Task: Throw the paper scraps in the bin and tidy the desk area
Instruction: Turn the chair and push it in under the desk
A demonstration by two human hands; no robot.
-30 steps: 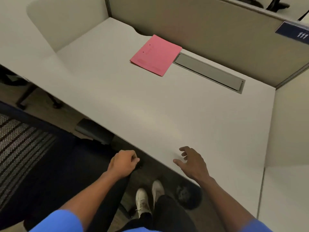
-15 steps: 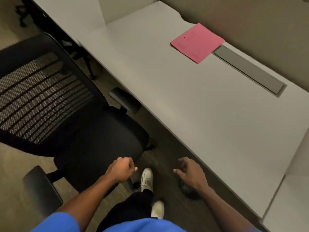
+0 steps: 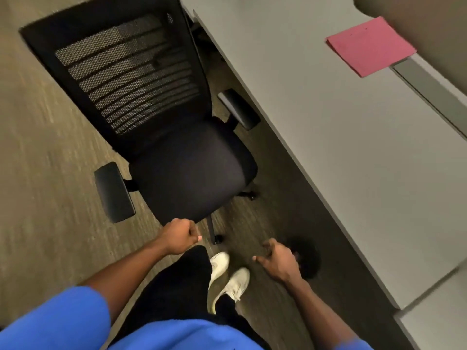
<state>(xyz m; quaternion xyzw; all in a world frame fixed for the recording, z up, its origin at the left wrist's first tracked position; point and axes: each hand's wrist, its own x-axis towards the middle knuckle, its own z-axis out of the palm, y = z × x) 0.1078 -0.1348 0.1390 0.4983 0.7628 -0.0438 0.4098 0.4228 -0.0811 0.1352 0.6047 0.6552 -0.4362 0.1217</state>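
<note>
My left hand (image 3: 180, 236) is closed in a fist just in front of the black office chair's seat (image 3: 189, 173); a tiny pale speck shows at its fingertips, and I cannot tell what it is. My right hand (image 3: 278, 261) hovers over the floor with its fingers loosely curled and apart, holding nothing. Just beyond it, a dark round bin (image 3: 309, 261) stands on the floor by the desk's edge, partly hidden by that hand. No paper scraps show on the desk (image 3: 341, 152).
A pink folder (image 3: 370, 46) lies at the far side of the desk, beside a grey cable cover (image 3: 434, 89). The chair's mesh back (image 3: 126, 72) and armrests (image 3: 113, 192) fill the left. My white shoes (image 3: 227, 276) stand on carpet between the chair and the bin.
The view has swung down and left, away from the desktop and towards the chair and floor. My right hand has come off the desk edge and now hangs over the floor by the bin.
</note>
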